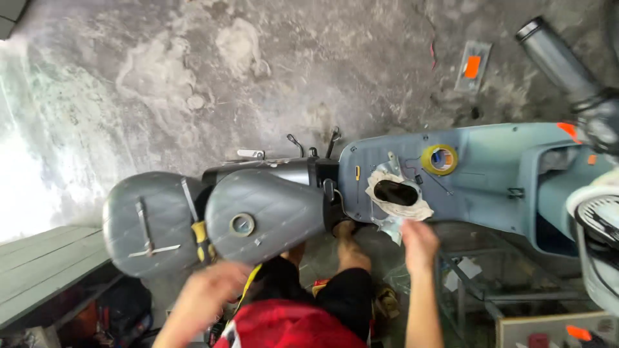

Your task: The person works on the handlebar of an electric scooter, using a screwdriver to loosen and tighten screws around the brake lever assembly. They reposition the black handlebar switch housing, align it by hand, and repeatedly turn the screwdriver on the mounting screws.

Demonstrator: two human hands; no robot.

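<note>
- Stained, patchy concrete floor [258,77] fills the background, with a grey-blue scooter [490,174] lying across the view and a green wooden bench [45,270] at the lower left.
- Two grey saddle cushions sit on the left of the scooter: the rear seat [145,222] with metal strips across it, and the front seat [267,216] with a small round tape roll [242,224] resting on it.
- On the scooter's floorboard an oval opening [395,192] shows dark, ringed by a pale, ragged gasket or sheet [400,206] that looks peeled up around it, so this cover area appears already opened and not yet closed.
- The right hand [419,241] reaches to the lower edge of that sheet and touches it; whether its fingers pinch it cannot be told.
- The left hand [209,287] hangs blurred below the front seat; its grip cannot be told, though a yellow strip [248,283] shows beside it.
- A yellow tape roll [440,159] lies on the floorboard just beyond the opening, and a yellow-handled screwdriver [202,240] sits between the seats.
- A chrome handlebar grip [558,55] juts out at the upper right.
</note>
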